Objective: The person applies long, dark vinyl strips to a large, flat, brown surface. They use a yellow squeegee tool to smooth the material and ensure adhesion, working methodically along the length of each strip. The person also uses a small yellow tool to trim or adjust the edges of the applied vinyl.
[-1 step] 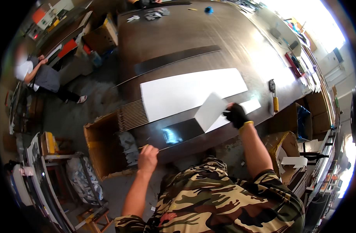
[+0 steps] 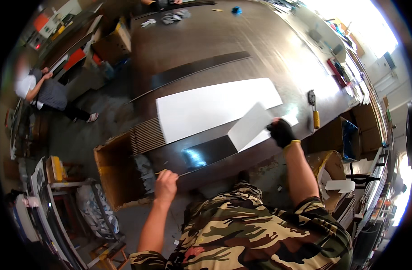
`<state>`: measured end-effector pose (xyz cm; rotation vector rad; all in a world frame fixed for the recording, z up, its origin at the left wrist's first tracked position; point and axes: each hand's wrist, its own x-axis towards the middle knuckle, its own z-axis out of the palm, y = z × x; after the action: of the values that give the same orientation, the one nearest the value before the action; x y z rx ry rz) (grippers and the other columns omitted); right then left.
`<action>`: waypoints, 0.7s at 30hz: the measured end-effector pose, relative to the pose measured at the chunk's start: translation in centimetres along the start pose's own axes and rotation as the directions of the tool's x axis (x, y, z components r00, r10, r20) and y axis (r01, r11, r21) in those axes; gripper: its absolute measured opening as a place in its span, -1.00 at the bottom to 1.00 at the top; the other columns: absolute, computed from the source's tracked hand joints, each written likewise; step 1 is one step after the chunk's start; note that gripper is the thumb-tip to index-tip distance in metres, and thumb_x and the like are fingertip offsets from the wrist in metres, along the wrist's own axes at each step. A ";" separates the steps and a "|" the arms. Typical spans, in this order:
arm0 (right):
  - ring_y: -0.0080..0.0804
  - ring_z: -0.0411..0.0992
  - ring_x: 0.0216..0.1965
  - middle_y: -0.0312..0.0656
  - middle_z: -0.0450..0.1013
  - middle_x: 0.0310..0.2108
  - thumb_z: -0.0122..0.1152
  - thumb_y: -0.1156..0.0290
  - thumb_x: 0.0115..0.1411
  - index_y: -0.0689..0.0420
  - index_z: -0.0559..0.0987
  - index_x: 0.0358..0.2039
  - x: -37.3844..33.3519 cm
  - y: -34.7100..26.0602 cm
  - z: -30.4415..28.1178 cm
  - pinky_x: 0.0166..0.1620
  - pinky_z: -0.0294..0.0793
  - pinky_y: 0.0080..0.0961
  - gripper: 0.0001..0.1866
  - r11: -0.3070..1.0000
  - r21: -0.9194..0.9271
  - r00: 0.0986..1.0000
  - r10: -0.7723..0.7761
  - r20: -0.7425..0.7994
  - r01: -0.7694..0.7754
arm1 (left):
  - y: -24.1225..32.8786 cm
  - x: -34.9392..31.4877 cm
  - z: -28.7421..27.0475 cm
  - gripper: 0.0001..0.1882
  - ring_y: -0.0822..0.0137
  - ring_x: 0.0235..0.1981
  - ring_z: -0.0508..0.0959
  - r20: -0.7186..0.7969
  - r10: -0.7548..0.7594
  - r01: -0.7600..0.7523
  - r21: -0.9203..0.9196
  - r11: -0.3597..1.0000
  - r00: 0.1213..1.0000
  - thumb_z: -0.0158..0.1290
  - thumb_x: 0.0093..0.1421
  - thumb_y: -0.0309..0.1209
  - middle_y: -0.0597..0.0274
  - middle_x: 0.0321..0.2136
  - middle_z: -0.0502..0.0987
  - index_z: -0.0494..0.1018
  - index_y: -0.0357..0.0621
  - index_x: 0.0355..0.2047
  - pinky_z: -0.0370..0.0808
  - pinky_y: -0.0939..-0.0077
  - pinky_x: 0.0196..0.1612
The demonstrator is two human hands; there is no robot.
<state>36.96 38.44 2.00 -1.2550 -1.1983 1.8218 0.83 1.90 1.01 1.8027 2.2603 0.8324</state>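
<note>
My right hand (image 2: 282, 133), in a black glove with a yellow cuff, is closed on a white sheet (image 2: 251, 125) at the table's near edge. The sheet's left end is raised and bent back above a dark, glossy strip (image 2: 210, 153). My bare left hand (image 2: 165, 185) is closed at the near left edge, beside that strip's left end. A thin yellowish stick-like piece (image 2: 160, 172) pokes out of its fingers; the rest is hidden. Just beyond lies a wide white panel (image 2: 215, 108), flat on the dark table (image 2: 192, 38).
Farther back rests a long dark strip (image 2: 201, 68). A yellow-handled tool (image 2: 315, 118) lies at the right. An open cardboard box (image 2: 111, 173) stands at the left corner, near a ribbed stack (image 2: 146, 137). Another person (image 2: 42, 87) stands far left; grey gloves (image 2: 175, 16) lie at the back.
My right hand has moved slightly to the right with the white sheet. The left hand keeps its place by the table edge. The whole view has shifted a little.
</note>
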 end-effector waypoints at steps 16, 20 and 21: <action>0.06 0.46 -0.33 0.07 0.48 -0.39 0.04 0.38 0.22 0.13 0.48 -0.27 -35.3 4.6 -75.5 -0.20 0.44 -0.13 -0.87 0.653 -0.434 0.029 -0.534 -0.845 -0.621 | 3.6 2.4 0.4 -0.93 -0.02 -0.30 0.59 0.329 -0.319 0.046 0.628 0.777 0.889 0.12 0.09 -0.49 0.02 -0.44 0.58 0.56 -0.18 -0.51 0.52 0.12 -0.21; 0.14 0.46 -0.32 0.11 0.49 -0.39 0.02 0.40 0.21 0.14 0.46 -0.28 -29.0 12.8 -76.1 -0.20 0.44 -0.09 -0.88 0.563 -0.623 0.274 -0.582 -0.765 -0.544 | 3.8 2.3 1.9 -0.91 -0.01 -0.30 0.61 0.352 -0.409 0.035 0.720 0.693 0.842 0.11 0.12 -0.47 0.03 -0.42 0.59 0.57 -0.16 -0.49 0.54 0.12 -0.22; 0.18 0.46 -0.31 0.16 0.47 -0.36 -0.05 0.43 0.20 0.15 0.42 -0.25 -26.9 14.1 -75.6 -0.20 0.44 -0.09 -0.86 0.518 -0.592 0.361 -0.483 -0.798 -0.617 | 3.8 2.2 2.2 -0.91 -0.01 -0.30 0.61 0.351 -0.423 0.031 0.738 0.674 0.835 0.11 0.12 -0.47 0.03 -0.42 0.59 0.57 -0.16 -0.49 0.54 0.12 -0.22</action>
<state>117.24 34.92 -11.36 -2.4598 -1.2353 -0.0421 4.47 5.15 1.56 1.5892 2.4985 -0.6241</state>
